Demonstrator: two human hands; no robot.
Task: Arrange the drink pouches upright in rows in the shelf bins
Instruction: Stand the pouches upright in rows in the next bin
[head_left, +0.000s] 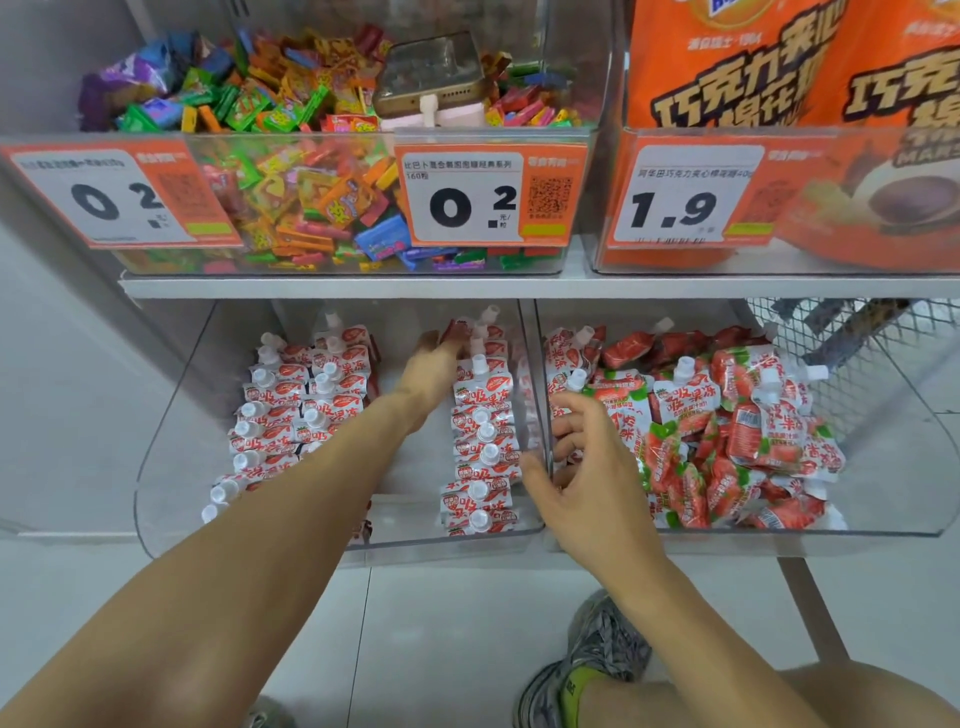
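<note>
Red-and-white strawberry drink pouches with white spouts fill two clear bins on the lower shelf. In the left bin (363, 540) they stand in two rows at the left (291, 410) and one row at the right (483, 441). My left hand (428, 376) reaches deep into this bin, its fingers against the back of the right row. The right bin (779, 532) holds a short row along its left wall (566, 364) and a loose pile (727, 431). My right hand (587, 462) hovers over the wall between the bins, thumb on the left, fingers curled down among the pouches; any hold is hidden.
Above, a shelf edge (363, 286) carries a bin of mixed wrapped candies (291, 197) with a phone (431, 73) lying on top, and a bin of orange snack bags (753, 78). A wire basket (857, 332) sits at the right. My shoe (597, 660) stands on the tile floor.
</note>
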